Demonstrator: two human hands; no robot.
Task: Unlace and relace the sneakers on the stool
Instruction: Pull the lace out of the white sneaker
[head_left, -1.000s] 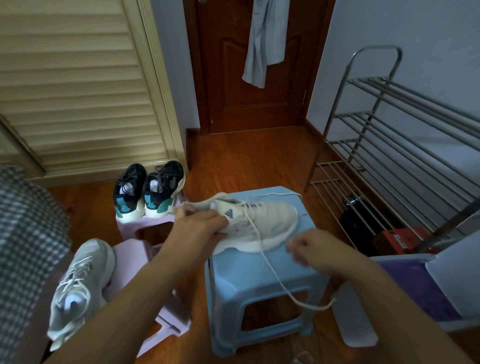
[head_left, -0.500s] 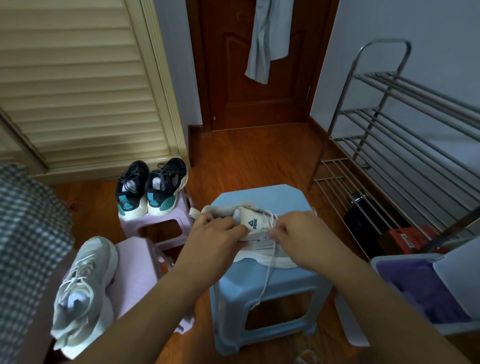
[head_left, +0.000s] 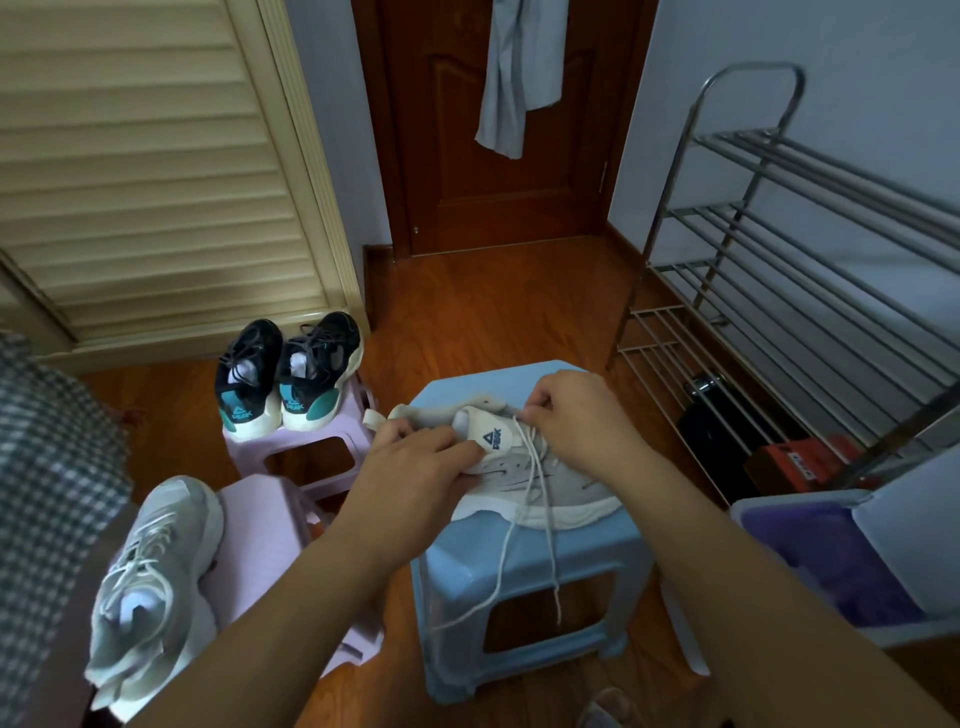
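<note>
I read this as mid-lacing on the grey sneaker, top eyelets; it lies on its side on the blue stool, toe toward my right, collar toward my left; left hand is curled over the collar and tongue, pinning the shoe to the stool top; right hand is curled at the upper eyelets, fingertips pinching the lace right beside the tongue logo; two loose lace ends trail from there across the sole and hang down in front of the stool opening; whether I'm pulling the lace out or feeding it in, I can't tell from this view, the fingers hide the eyelet itself; next move, my call: hold the shoe steady with the left hand, work the pinched section through the eyelet with the right, then take up slack so the hanging ends don't snag the stool edge; the other pale sneaker sits on a pink stool to my left, laced; a black pair sits on another pink stool behind it, untouched.
</note>
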